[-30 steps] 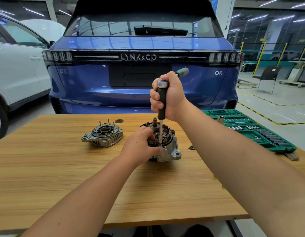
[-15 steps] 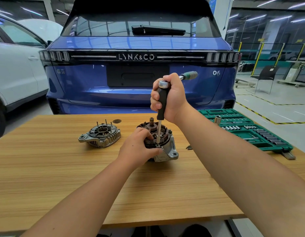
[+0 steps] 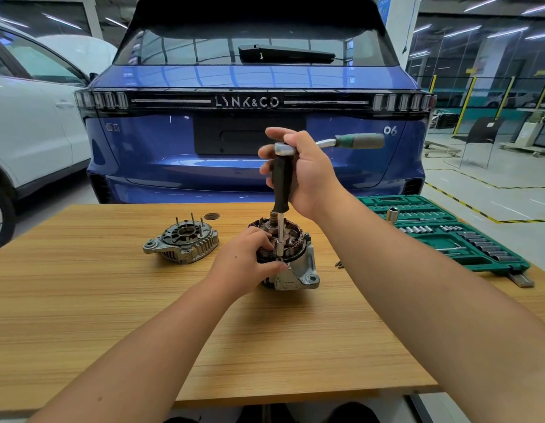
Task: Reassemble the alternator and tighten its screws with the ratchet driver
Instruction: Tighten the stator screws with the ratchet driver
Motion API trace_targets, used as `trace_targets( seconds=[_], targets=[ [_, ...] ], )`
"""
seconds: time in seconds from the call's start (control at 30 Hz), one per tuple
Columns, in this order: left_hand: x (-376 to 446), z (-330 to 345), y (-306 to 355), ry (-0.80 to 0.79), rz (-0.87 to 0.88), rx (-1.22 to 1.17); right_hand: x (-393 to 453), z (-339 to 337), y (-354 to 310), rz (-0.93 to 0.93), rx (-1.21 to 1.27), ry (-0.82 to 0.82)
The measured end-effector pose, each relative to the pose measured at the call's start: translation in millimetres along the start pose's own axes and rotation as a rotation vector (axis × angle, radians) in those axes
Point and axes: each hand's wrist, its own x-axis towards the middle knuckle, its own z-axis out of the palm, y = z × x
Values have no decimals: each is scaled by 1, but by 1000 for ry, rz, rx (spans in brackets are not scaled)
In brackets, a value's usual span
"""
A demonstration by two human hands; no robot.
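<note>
We see two alternator pieces on the wooden tabletop (image 3: 82, 300): the alternator body (image 3: 295, 270), standing near the middle with its shaft end pointing straight up, and one detached end cover (image 3: 182, 242), lying flat to its left and apart from it, its thin studs upright. There is one ratchet driver (image 3: 281, 184). Its black extension grip and steel shank run vertically, tip down onto the near rim of the alternator body, while its green-gripped ratchet handle (image 3: 356, 141) sticks out level to the right from the top.

Our right hand (image 3: 307, 175) is wrapped round the black grip just under the ratchet head, fingers curled tight. Our left hand (image 3: 249, 261) clasps the left side of the alternator body, with thumb and fingertips closing in at the shank's tip.

To the right, one open green socket case (image 3: 448, 239) lies on the tabletop, one loose socket (image 3: 392, 214) standing on it. A few small screws (image 3: 339, 264) lie between case and alternator body; we cannot count them. One blue car (image 3: 252, 123) and one white car (image 3: 30, 126) stand behind.
</note>
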Motion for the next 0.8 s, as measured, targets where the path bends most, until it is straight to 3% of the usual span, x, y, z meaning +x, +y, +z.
trace_targets(
  seconds=[0.23, 0.5, 0.67, 0.8],
  targets=[
    [3, -5, 0, -42, 3, 28, -3, 6, -2, -123, -195, 29],
    [1, -3, 2, -27, -5, 58, -11, 6, -7, -605, -1094, 4],
    [2, -1, 0, 11, 11, 156, -12, 8, -18, -479, -1632, -56],
    [1, 2, -1, 49, 3, 181, -10, 10, -31, -408, -1725, -178]
  ],
)
